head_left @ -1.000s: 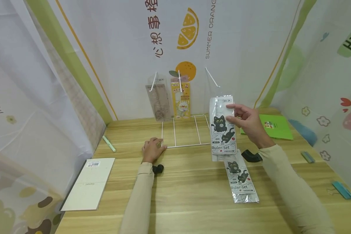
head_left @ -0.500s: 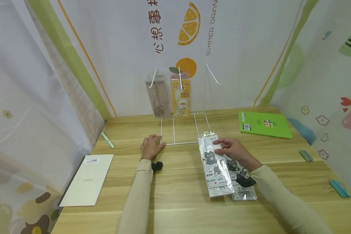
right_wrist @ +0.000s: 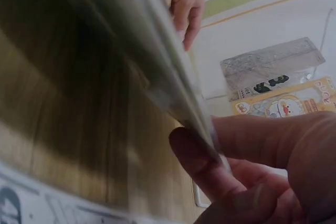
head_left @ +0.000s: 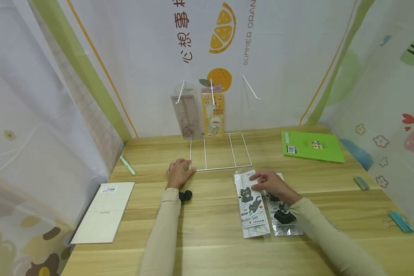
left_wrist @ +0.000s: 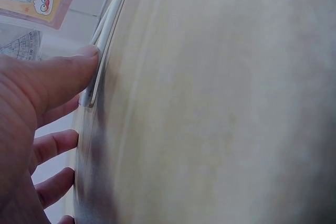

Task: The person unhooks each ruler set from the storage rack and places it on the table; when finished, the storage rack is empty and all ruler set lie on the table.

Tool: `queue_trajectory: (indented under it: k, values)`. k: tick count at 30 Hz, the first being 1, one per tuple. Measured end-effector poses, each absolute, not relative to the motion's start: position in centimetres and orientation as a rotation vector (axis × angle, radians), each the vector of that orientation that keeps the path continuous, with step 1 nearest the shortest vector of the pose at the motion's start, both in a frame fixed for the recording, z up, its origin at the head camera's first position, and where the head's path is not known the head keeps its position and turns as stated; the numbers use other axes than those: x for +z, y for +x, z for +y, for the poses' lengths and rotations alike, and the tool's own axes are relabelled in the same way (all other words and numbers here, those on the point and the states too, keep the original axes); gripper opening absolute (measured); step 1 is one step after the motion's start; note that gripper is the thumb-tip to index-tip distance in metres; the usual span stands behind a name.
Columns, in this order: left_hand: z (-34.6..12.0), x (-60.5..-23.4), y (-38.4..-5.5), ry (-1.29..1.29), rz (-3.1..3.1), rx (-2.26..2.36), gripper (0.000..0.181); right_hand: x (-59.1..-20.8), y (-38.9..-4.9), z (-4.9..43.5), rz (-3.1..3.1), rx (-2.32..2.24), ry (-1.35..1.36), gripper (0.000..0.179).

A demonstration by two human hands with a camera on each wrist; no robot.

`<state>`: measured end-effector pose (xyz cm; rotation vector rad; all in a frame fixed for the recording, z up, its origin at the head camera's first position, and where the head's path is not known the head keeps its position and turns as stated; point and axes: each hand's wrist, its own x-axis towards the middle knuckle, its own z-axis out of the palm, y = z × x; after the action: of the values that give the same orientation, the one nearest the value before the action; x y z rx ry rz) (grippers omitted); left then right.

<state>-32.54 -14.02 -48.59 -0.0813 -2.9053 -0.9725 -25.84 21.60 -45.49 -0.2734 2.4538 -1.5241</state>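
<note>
My right hand (head_left: 275, 184) pinches the upper part of a packaged ruler set (head_left: 250, 205) with black cats on it, low over the table. In the right wrist view, thumb and finger grip the ruler set's edge (right_wrist: 176, 72). A second ruler set (head_left: 273, 203) lies beside it, partly hidden by that wrist. My left hand (head_left: 178, 174) holds the front left corner of a white wire rack (head_left: 224, 168), its thumb (left_wrist: 68, 77) against the wire. From the rack's hooks hang a greyish ruler packet (head_left: 189, 117) and a yellow duck packet (head_left: 214, 120); the right hook (head_left: 251, 87) is bare.
A pale notebook (head_left: 103, 214) and a light green pen (head_left: 127, 165) lie at the left. Toward the back right is a green book (head_left: 312, 146). Two binder clips, one greenish (head_left: 361, 183) and one blue (head_left: 401, 222), lie near the right edge. Printed curtains surround the table.
My right hand has lowered the ruler set from in front of the right hook to the table area beside the other set. The left hand has stayed at the rack corner.
</note>
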Motion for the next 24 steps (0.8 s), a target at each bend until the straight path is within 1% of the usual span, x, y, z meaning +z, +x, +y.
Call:
queue_trajectory:
  k: [6, 13, 19, 24]
  values:
    - [-14.2, -48.6, -32.6, -0.083, -2.906, -0.962, 0.048, -46.5, -26.1, 21.7, 2.596, -1.320, -0.247, 0.033]
    - [-14.0, -48.7, -32.5, -0.081, -2.906, -0.971, 0.047, -46.4, -25.5, 21.3, 2.708, -1.100, -0.277, 0.031]
    - [-14.0, -48.5, -32.4, -0.078, -2.897, -0.973, 0.046, -46.5, -25.5, 21.3, 2.733, -1.091, -0.313, 0.030]
    - [-14.0, -48.4, -32.5, -0.070, -2.917, -0.972, 0.048, -46.0, -26.4, 21.4, 2.713, -1.147, -0.326, 0.031]
